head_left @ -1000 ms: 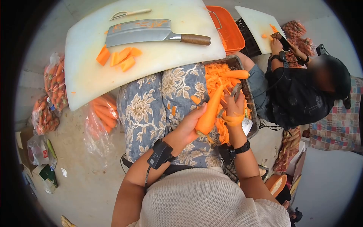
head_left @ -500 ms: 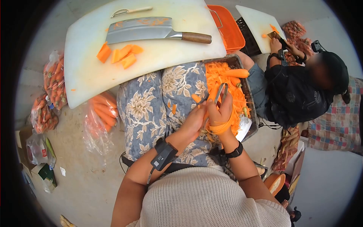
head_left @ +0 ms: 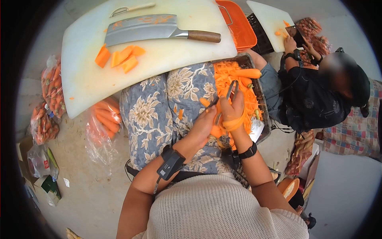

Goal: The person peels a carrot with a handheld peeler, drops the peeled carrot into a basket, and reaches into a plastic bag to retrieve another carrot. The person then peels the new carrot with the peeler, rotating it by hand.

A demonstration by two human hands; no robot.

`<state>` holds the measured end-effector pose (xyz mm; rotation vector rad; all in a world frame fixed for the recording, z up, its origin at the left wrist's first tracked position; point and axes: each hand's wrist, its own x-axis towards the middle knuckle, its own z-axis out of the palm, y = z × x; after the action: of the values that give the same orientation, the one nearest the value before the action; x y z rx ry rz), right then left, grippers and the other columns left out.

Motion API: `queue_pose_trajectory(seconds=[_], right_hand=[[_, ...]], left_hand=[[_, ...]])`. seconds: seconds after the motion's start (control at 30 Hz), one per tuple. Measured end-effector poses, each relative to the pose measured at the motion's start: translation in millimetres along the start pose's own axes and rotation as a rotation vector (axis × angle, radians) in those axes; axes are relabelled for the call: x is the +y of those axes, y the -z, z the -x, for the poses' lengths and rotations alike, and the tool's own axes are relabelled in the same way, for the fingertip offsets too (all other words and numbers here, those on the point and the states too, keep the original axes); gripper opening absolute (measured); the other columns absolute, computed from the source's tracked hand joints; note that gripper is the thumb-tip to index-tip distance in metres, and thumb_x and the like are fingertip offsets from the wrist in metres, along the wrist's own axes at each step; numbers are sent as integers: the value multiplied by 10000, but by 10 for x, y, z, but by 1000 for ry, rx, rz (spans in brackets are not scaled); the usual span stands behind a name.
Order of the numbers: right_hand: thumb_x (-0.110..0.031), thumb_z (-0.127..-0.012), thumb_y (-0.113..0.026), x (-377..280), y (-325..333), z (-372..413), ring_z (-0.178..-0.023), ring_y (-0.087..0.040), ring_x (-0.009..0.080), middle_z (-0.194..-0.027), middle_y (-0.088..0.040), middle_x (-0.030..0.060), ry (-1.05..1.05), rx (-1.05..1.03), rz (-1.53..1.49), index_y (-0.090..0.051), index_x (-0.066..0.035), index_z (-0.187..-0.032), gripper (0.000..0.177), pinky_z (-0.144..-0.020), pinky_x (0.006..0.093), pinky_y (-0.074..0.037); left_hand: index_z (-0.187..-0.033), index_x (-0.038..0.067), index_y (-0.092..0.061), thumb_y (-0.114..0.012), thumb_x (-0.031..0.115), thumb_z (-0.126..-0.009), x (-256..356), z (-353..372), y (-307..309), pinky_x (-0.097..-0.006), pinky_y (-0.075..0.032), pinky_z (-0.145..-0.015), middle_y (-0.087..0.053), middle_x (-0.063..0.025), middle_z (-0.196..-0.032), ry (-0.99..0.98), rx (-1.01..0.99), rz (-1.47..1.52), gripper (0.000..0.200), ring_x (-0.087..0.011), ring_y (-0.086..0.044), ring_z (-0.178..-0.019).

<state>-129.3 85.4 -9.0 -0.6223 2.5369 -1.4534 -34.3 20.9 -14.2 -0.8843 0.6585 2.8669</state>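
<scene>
Over my lap, my left hand (head_left: 203, 125) is closed around a carrot (head_left: 216, 130), mostly hidden, with an orange end showing beside the palm. Close on its right, my right hand (head_left: 232, 108) grips a metal peeler (head_left: 232, 89), whose looped handle sticks up past the fingers. A strip of carrot peel (head_left: 234, 122) hangs around the base of that hand. Beneath and beyond both hands, a dark crate (head_left: 266, 109) holds a heap of carrot peelings (head_left: 248, 101), with a whole peeled carrot (head_left: 245, 73) on top.
A white cutting board (head_left: 85, 75) bears a cleaver (head_left: 143, 32), a second peeler (head_left: 131, 8) and carrot chunks (head_left: 128, 57). Behind the crate stands an orange bin (head_left: 243, 30). Bagged carrots (head_left: 105, 117) lie at left. At right, a co-worker (head_left: 318, 93) cuts on another board (head_left: 270, 20).
The view has shifted slightly. The carrot has shifted between my hands: its upper length is hidden now and an orange end shows lower down. The co-worker's knife and hands have moved a little.
</scene>
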Motion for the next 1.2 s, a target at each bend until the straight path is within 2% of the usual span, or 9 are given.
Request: queue_pose_trajectory(seconds=[0.13,0.3,0.77,0.83,0.87,0.93,1.07,1.17,1.2], right_hand=[[-136,-742,-599,233,-48,-168,-700,-488,124,-825,-493,83,-53,52,-39,-450,52,-971,331,-613,264,-423],[-158,-736,-603,295,-80,-268,-640,-485,118,-770,-509,67,-91,40,9,-461,61,-935,327,-570,269,-422],[-211,-691,-573,727,-18,-618,-582,-560,221,-721,-555,152,-328,-14,73,-451,81,-927,395,-495,316,-441],[-150,-684,-554,874,2,-617,-519,-439,177,-621,-446,65,677,2,817,-453,13,-624,200,-476,324,-367],[-150,-684,-554,949,-30,-638,-519,-439,177,-621,-446,65,682,-1,812,-453,13,-624,200,-476,324,-367],[-106,-686,-526,785,-94,-647,-457,-393,154,-574,-394,27,-435,39,-139,-425,-34,-568,171,-434,303,-328],[-85,-695,-526,900,4,-733,-431,-362,127,-574,-392,13,-327,-175,97,-419,-62,-593,150,-416,279,-309],[-131,-726,-538,1272,-13,-832,-532,-509,228,-663,-519,131,-662,69,-339,-511,-33,-799,125,-441,339,-387],[-111,-736,-524,1937,-10,-879,-518,-492,199,-642,-489,96,-223,-64,75,-480,-33,-835,133,-419,318,-373]], left_hand=[[-1157,61,-432,-325,322,-944,-72,-42,35,-296,-491,-716,-549,-72,-1042,0,56,-24,353,-152,-570,-904],[-1041,47,-456,-332,346,-938,13,-13,-8,-295,-497,-558,-588,-107,-807,37,-2,-33,339,-176,-598,-678],[-1042,34,-452,-354,347,-931,35,65,-51,-294,-499,-533,-591,-120,-793,77,-4,-113,347,-180,-602,-677],[-1043,31,-452,-358,349,-930,59,76,-56,-292,-499,-527,-592,-123,-791,77,-3,-114,350,-181,-602,-672],[-1039,27,-454,-358,346,-930,69,88,-59,-287,-498,-521,-594,-126,-792,85,-4,-127,351,-182,-603,-666],[-1036,24,-457,-358,344,-931,76,103,-60,-283,-497,-514,-595,-128,-792,94,-3,-140,352,-182,-603,-659],[-1028,25,-464,-354,341,-931,69,103,-68,-282,-494,-507,-596,-125,-794,112,-6,-142,348,-177,-601,-653],[-1027,25,-465,-352,349,-930,92,118,-48,-287,-496,-514,-596,-124,-797,116,-41,-171,356,-175,-601,-664],[-1029,25,-464,-351,355,-930,87,123,-35,-289,-497,-517,-596,-124,-800,121,-73,-187,363,-174,-601,-670]])
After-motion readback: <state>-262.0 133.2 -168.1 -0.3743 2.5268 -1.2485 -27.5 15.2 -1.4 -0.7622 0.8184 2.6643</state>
